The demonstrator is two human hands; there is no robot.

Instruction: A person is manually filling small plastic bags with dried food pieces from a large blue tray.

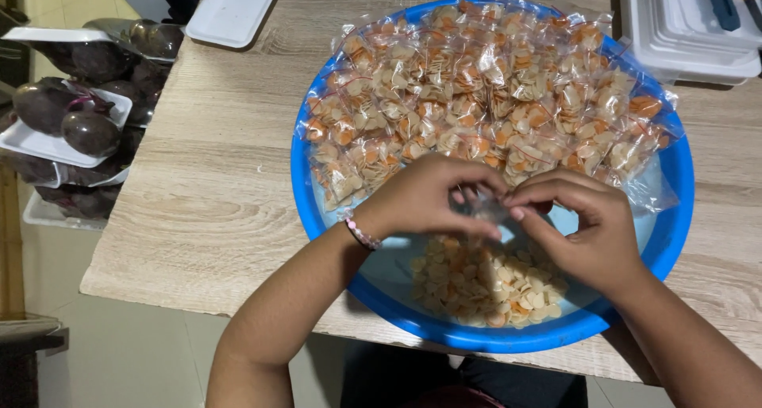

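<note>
one round blue plastic basin (321, 217) sits on one pale wood-grain table (214, 178). two hands meet over it: the left hand (421, 198) and the right hand (591, 229) both pinch one small clear plastic bag (486, 208) between fingertips pressed together, just above one loose heap of cream and orange chips (484, 285) in the near half of the basin. the far half holds dozens of filled clear packets (484, 90), too many to count. one beaded pink bracelet (361, 233) circles the left wrist. two stacks of white foam trays (683, 43) are in view, and wrapped trays of dark purple fruit (75, 122) lie at the left.
</note>
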